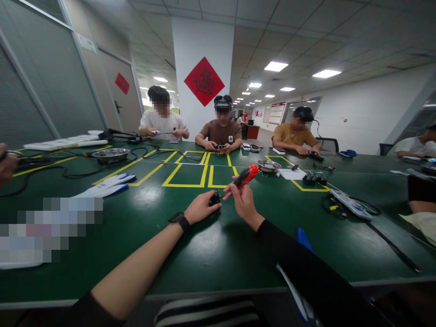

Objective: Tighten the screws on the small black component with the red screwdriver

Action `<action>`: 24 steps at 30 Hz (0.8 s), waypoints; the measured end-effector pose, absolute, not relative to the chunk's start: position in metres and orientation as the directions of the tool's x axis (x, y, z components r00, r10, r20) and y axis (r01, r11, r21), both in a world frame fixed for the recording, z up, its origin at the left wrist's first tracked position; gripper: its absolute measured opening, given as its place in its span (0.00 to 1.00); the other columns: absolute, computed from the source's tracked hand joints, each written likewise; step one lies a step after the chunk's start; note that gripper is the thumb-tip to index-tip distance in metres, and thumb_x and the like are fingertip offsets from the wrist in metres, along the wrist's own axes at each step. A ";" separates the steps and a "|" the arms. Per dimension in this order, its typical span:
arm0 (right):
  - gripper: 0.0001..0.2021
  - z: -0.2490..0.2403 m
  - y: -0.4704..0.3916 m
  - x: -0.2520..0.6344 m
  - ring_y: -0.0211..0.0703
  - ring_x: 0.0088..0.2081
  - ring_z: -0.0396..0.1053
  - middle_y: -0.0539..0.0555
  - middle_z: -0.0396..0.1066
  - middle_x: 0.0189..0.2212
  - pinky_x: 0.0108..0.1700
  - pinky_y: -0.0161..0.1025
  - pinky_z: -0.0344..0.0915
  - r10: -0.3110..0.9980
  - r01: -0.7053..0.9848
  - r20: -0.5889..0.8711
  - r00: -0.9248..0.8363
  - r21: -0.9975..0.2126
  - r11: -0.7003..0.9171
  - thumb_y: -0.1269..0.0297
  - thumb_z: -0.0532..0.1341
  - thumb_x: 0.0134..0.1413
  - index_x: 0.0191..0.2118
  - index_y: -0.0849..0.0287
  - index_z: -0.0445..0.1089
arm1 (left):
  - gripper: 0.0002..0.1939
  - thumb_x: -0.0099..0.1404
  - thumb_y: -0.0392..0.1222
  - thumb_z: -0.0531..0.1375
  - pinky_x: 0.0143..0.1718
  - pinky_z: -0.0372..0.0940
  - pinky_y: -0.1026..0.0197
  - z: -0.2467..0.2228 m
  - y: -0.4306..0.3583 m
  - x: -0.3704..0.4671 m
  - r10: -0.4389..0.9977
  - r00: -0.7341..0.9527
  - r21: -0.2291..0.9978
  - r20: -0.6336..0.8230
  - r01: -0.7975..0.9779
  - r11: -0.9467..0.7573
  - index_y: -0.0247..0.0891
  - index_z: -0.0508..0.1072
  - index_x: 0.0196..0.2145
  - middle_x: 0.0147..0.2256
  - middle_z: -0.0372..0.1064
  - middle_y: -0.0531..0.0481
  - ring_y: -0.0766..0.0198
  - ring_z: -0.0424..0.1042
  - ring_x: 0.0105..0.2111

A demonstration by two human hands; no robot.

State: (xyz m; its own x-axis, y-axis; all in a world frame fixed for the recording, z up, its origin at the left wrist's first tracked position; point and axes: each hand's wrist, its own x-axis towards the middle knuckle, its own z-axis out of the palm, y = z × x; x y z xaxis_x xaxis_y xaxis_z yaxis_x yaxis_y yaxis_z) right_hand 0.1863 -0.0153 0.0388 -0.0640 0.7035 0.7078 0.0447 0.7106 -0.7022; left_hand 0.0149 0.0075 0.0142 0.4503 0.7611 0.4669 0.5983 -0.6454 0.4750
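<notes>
My left hand (201, 206), a dark watch on its wrist, pinches a small black part (215, 198) close to the green tabletop. What kind of part it is cannot be made out. In my right hand (243, 202) is a screwdriver (247, 175) with a red and black handle, tilted so that its shaft points down and left at the black part. The shaft's tip is at or very near the part; whether they touch cannot be told. My fingers cover some of both things.
Yellow tape (184, 185) marks boxes on the green table (163, 272). A metal bowl (269, 166), white paper (292, 174) and several black blocks (315, 179) lie ahead right. White-and-blue gloves (116, 185) lie left; cables (366, 206) lie right. Several people sit around the table.
</notes>
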 end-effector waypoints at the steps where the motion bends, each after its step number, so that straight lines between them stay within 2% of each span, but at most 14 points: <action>1: 0.13 0.039 -0.016 0.186 0.35 0.24 0.69 0.48 0.68 0.29 0.30 0.35 0.67 0.702 0.042 0.709 -0.067 -0.701 0.712 0.60 0.52 0.59 0.48 0.56 0.54 | 0.13 0.58 0.45 0.58 0.34 0.61 0.62 0.015 0.007 0.015 0.763 0.448 0.476 0.465 0.601 -0.643 0.36 0.68 0.39 0.34 0.70 0.48 0.61 0.68 0.32; 8: 0.13 0.039 -0.016 0.187 0.35 0.23 0.70 0.48 0.68 0.29 0.30 0.35 0.67 0.699 0.054 0.711 -0.068 -0.697 0.715 0.60 0.52 0.59 0.47 0.56 0.54 | 0.08 0.58 0.40 0.56 0.35 0.61 0.63 0.017 0.006 0.015 0.763 0.453 0.493 0.462 0.584 -0.645 0.37 0.69 0.36 0.35 0.70 0.48 0.61 0.68 0.33; 24: 0.13 0.040 -0.016 0.186 0.35 0.23 0.69 0.48 0.68 0.28 0.32 0.36 0.67 0.699 0.032 0.714 -0.033 -0.699 0.715 0.59 0.53 0.58 0.47 0.57 0.55 | 0.12 0.58 0.45 0.57 0.36 0.61 0.62 0.012 0.008 0.015 0.777 0.433 0.531 0.457 0.568 -0.629 0.36 0.69 0.38 0.35 0.70 0.48 0.61 0.68 0.33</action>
State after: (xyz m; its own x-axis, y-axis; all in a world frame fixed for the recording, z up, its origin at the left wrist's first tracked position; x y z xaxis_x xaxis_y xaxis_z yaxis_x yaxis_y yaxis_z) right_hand 0.1863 -0.0157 0.0399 -0.0333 0.6994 0.7139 0.0315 0.7147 -0.6987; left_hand 0.0147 0.0081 0.0124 0.4335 0.7766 0.4571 0.5679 -0.6293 0.5305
